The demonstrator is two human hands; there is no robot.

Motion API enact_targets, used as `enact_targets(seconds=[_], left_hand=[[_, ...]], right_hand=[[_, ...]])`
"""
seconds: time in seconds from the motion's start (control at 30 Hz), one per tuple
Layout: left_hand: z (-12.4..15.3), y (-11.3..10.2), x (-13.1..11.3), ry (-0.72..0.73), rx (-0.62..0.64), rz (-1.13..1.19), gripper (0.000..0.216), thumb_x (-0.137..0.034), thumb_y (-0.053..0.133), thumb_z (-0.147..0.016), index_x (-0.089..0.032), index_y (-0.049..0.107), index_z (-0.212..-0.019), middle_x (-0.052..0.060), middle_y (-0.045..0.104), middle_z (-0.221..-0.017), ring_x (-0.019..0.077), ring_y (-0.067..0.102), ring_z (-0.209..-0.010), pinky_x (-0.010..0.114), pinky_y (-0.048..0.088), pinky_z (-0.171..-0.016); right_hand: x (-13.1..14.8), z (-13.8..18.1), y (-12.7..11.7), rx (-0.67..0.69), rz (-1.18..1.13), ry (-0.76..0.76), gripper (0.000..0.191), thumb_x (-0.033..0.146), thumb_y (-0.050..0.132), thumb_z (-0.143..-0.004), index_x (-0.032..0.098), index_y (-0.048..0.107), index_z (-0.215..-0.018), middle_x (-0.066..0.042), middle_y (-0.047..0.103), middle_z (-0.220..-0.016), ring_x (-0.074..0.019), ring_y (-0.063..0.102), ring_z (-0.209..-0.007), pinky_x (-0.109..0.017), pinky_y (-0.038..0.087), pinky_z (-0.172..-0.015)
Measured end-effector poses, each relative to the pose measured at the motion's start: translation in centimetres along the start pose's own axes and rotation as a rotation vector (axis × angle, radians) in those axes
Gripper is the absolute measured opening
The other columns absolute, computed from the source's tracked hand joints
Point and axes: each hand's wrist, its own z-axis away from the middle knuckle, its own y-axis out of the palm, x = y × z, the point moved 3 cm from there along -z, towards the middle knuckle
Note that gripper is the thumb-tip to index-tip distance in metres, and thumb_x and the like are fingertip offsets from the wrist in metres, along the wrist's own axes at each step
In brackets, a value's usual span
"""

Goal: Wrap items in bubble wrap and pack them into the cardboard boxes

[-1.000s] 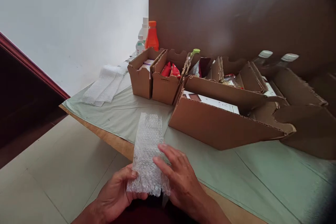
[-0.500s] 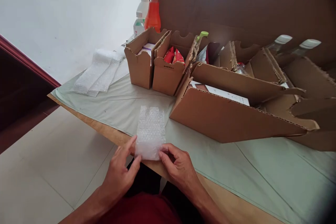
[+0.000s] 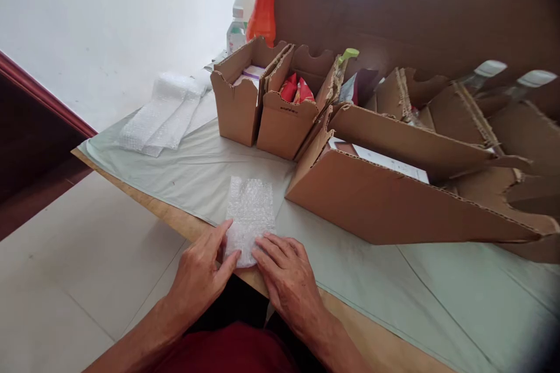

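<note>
Bubble wrap [image 3: 250,213] lies flat on the green cloth [image 3: 394,280] at the near edge of the table [image 3: 175,222], and both hands press on its near end. Left hand [image 3: 199,277] lies flattened, fingers spread and extended, fingertips on the near left corner of the bubble wrap, gripping nothing, only pinning it. Right hand [image 3: 284,274] sits the same way on the near right corner, fingers stretched and palm down, with no pinch that I can see. Risk, as I judge it: the bubble wrap's near end sits right at the table edge, so if either hand lifts or drags toward the body, the light sheet could slide off into the lap or onto the floor. It is slick plastic on loose cloth, so a push could also bunch the cloth or skew the sheet. Beyond the bubble wrap and to its right stands the long cardboard box [image 3: 394,198], near but apart; a careless forward shove could run the sheet under its corner. Beyond the bubble wrap, two small cardboard boxes [image 3: 262,111] stand touching each other, with an orange bottle [image 3: 262,9] behind them. Well beyond it to the left lies a stack of spare wrap [image 3: 161,116].
</note>
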Motion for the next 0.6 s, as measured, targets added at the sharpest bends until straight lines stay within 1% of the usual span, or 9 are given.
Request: enact_targets(seconds=[0.07, 0.1, 0.13, 0.23, 0.3, 0.37, 0.43, 0.53, 0.6], left_hand=[[0.6, -0.8, -0.5, 0.132, -0.031, -0.012, 0.047, -0.029, 0.063, -0.094, -0.015, 0.055, -0.138, 0.017, 0.066, -0.127, 0.0282, 0.066, -0.113, 0.042, 0.056, -0.093], [0.9, -1.0, -0.7, 0.199, -0.018, -0.006, 0.046, -0.028, 0.064, -0.094, -0.017, 0.055, -0.138, 0.018, 0.062, -0.136, 0.0309, 0.06, -0.124, 0.046, 0.052, -0.101], [1.2, -1.2, -0.9, 0.253, 0.003, 0.011, 0.043, -0.024, 0.064, -0.094, -0.019, 0.057, -0.136, 0.017, 0.062, -0.136, 0.0308, 0.059, -0.127, 0.047, 0.05, -0.103], [1.1, -1.0, -0.6, 0.247, 0.048, 0.092, 0.033, -0.013, 0.057, -0.096, -0.021, 0.06, -0.128, 0.007, 0.075, -0.105, 0.0214, 0.068, -0.098, 0.037, 0.054, -0.087], [0.4, -0.5, -0.1, 0.156, 0.043, 0.121, 0.029, -0.013, 0.056, -0.097, -0.02, 0.062, -0.124, 0.004, 0.075, -0.093, 0.0177, 0.068, -0.082, 0.031, 0.055, -0.075], [-0.6, 0.3, 0.3, 0.09, 0.036, 0.123, 0.027, -0.016, 0.056, -0.097, -0.019, 0.063, -0.123, 0.004, 0.075, -0.094, 0.0174, 0.069, -0.08, 0.03, 0.056, -0.072], [-1.5, 1.0, 0.5, 0.077, 0.042, 0.097, 0.026, -0.017, 0.054, -0.098, -0.018, 0.064, -0.123, 0.004, 0.075, -0.095, 0.018, 0.071, -0.08, 0.031, 0.057, -0.072], [-2.1, 1.5, 0.6, 0.071, 0.051, 0.019, 0.026, -0.02, 0.052, -0.1, -0.018, 0.063, -0.124, 0.006, 0.072, -0.097, 0.0194, 0.07, -0.08, 0.032, 0.057, -0.071], [-1.9, 1.1, 0.5, 0.086, 0.008, 0.008, 0.026, -0.024, 0.055, -0.099, -0.018, 0.062, -0.124, 0.009, 0.07, -0.105, 0.0221, 0.069, -0.092, 0.035, 0.057, -0.079]], right_hand=[[-0.1, -0.5, -0.2, 0.019, -0.055, 0.02, 0.03, 0.0, 0.05, -0.094, 0.019, 0.065, -0.11, -0.005, 0.075, -0.115, -0.0244, 0.064, -0.111, -0.043, 0.039, -0.101], [-0.1, -0.8, -0.4, 0.051, -0.088, 0.037, 0.028, 0.0, 0.049, -0.094, 0.019, 0.065, -0.106, -0.004, 0.075, -0.108, -0.0232, 0.066, -0.103, -0.042, 0.041, -0.096], [-0.1, -1.0, -0.6, 0.094, -0.125, 0.059, 0.026, 0.002, 0.049, -0.095, 0.02, 0.066, -0.103, -0.003, 0.075, -0.1, -0.0219, 0.066, -0.094, -0.04, 0.043, -0.09], [-0.2, -1.6, -1.1, 0.162, -0.2, 0.134, 0.022, 0.007, 0.05, -0.098, 0.021, 0.066, -0.101, 0.0, 0.075, -0.088, -0.0187, 0.066, -0.079, -0.034, 0.045, -0.077], [-0.4, -1.8, -1.4, 0.066, -0.144, 0.158, 0.019, 0.011, 0.051, -0.1, 0.019, 0.066, -0.109, -0.003, 0.076, -0.096, -0.0199, 0.067, -0.083, -0.034, 0.046, -0.078], [-0.4, -1.7, -1.7, -0.078, -0.023, 0.141, 0.02, 0.013, 0.052, -0.1, 0.016, 0.065, -0.115, -0.01, 0.074, -0.108, -0.0239, 0.066, -0.095, -0.038, 0.046, -0.084], [-0.1, -1.4, -1.7, -0.14, 0.056, 0.093, 0.022, 0.014, 0.054, -0.098, 0.016, 0.065, -0.117, -0.013, 0.07, -0.118, -0.0277, 0.063, -0.106, -0.042, 0.044, -0.091], [0.3, -1.3, -1.3, -0.039, 0.039, 0.033, 0.025, 0.012, 0.054, -0.096, 0.018, 0.065, -0.117, -0.011, 0.071, -0.12, -0.0282, 0.061, -0.112, -0.046, 0.042, -0.096], [0.2, -1.5, -1.0, 0.025, 0.0, 0.04, 0.026, 0.009, 0.053, -0.096, 0.019, 0.064, -0.117, -0.008, 0.073, -0.114, -0.026, 0.063, -0.107, -0.045, 0.043, -0.096]])
